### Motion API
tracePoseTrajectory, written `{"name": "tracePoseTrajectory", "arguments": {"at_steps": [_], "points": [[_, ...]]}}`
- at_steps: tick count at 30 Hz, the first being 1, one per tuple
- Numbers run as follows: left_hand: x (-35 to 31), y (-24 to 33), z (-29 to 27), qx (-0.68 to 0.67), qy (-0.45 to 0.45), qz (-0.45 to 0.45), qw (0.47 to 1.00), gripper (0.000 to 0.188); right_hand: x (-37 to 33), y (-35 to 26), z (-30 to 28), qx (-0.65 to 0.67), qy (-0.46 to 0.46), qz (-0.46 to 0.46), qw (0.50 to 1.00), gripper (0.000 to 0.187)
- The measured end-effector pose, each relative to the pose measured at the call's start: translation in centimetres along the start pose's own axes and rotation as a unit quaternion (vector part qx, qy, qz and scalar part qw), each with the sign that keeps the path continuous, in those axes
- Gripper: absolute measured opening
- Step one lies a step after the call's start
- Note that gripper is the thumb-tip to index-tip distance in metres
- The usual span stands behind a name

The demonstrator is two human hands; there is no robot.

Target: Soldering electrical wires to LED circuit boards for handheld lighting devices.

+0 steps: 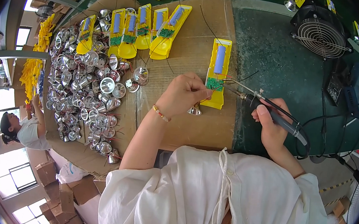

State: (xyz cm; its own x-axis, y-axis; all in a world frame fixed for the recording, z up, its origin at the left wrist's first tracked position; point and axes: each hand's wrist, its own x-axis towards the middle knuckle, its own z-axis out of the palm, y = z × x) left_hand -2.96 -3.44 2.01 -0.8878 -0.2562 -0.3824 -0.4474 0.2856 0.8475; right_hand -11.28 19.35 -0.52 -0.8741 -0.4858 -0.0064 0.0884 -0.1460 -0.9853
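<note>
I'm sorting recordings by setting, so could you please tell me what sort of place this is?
Probably an electronics assembly workshop: the right hand holds a soldering iron near a green circuit board, and a large heap of silver reflectors and several yellow housings lie nearby.
</note>
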Motion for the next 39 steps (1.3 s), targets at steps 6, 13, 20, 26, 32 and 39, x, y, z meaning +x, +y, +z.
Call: {"name": "tracePoseTrajectory", "arguments": {"at_steps": [6, 13, 20, 26, 32, 39], "points": [[-0.1, 0.0, 0.0, -0.013, -0.004, -0.011, 1.000, 0.012, -0.1, 0.0, -0.2, -0.027, -0.015, -0.019, 0.999, 0.016], [0.1, 0.1, 0.1, -0.023, -0.007, -0.025, 0.999, 0.013, 0.5, 0.6, 0.6, -0.051, -0.041, -0.035, 0.997, 0.014], [0.1, 0.0, -0.1, -0.026, -0.010, -0.021, 0.999, 0.013, 0.4, 0.5, 0.7, -0.041, -0.034, -0.023, 0.998, 0.014], [0.1, -0.1, 0.0, -0.031, -0.010, -0.020, 0.999, 0.014, 0.3, 0.5, 0.7, -0.061, -0.039, -0.045, 0.996, 0.014], [0.0, 0.0, 0.0, -0.026, -0.014, -0.022, 0.999, 0.013, 0.2, 0.5, 0.6, -0.084, -0.048, -0.044, 0.994, 0.014], [0.0, 0.0, -0.1, -0.024, -0.013, -0.022, 0.999, 0.015, 0.1, 0.4, 0.0, -0.042, -0.012, -0.046, 0.998, 0.015]]}}
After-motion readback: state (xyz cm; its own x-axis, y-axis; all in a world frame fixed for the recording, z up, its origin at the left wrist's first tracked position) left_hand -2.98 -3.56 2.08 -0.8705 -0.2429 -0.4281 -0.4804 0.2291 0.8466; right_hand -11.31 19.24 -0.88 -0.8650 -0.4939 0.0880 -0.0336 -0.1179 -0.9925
